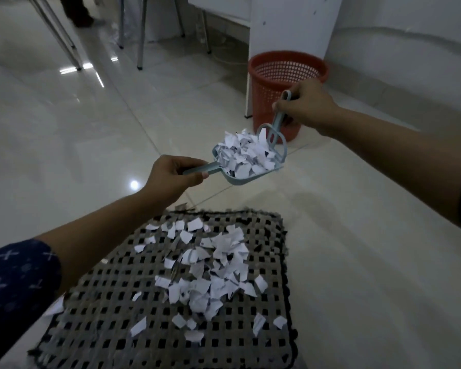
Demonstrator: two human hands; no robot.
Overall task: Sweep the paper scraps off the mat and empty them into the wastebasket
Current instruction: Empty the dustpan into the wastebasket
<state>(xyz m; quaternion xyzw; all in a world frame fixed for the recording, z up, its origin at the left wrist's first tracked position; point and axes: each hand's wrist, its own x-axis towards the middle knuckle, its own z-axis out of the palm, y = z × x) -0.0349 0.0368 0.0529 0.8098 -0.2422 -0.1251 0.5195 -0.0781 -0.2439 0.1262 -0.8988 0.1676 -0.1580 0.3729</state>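
Clearly, two hands are in view, each with one tool. The left hand (171, 174) holds one light blue pan (237, 181) by its handle: the fingers are curled under the handle and the thumb presses on its near side. The right hand (306, 107) holds one light blue brush (278, 120) by the upper part of the handle. This hand is seen from the back, so the fingers are mostly hidden, but they are closed around the handle. The brush head leans against the far side of the pan.

The pan is in the air, above the floor (91, 115), between the mat (117, 315) and the basket (272, 83). It carries one heap (242, 153) of white paper pieces, too many to count. Many more scraps (213, 272) lie on the one woven mat, mostly on its middle and right part, and a few are loose near its edges.

The one orange basket stands well beyond the pan, just beside a white panel (290, 22). The right hand and the brush cover part of its front. Further back there are several metal legs (141, 35), and a shoe (84, 21) of another person at the top left.
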